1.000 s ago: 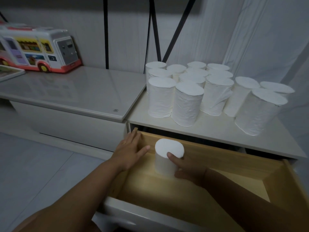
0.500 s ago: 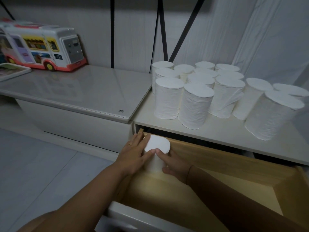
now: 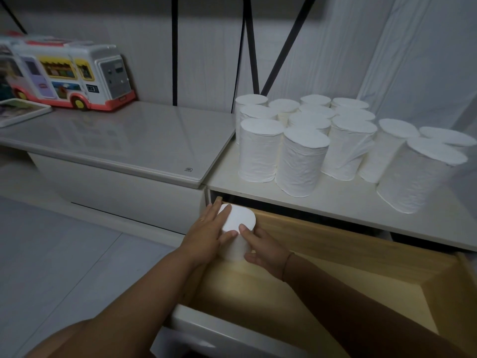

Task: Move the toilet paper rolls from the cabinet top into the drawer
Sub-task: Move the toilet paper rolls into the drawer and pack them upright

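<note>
A: Where is the roll you are handling?

B: The toilet paper roll (image 3: 238, 227) stands upright in the far left corner of the open wooden drawer (image 3: 335, 257), just below centre of the frame, its flat white top facing you.

A: And your hands?

B: Your left hand (image 3: 206, 235) lies flat against the roll's left side, fingers stretched out and close together, fingertips reaching over the top rim. Your right hand (image 3: 263, 248) cups the roll's right side, thumb up on the top edge, the other fingers curled around the lower wall. So the roll sits pinched between your two palms. I cannot tell whether its base touches the drawer floor; your hands hide that part.

A: What about the rest of the rolls?

B: The remaining rolls (image 3: 302, 140) stand upright in a tight cluster on the cabinet top (image 3: 335, 200), in the centre right of the frame, most of them touching their neighbours. The ones at the far right edge look stretched by the lens.

A: Anything else around?

B: A toy bus (image 3: 69, 73) sits at the upper left on the glossy low cabinet (image 3: 134, 140), with a flat tray (image 3: 20, 112) just beside it at the left edge.
</note>
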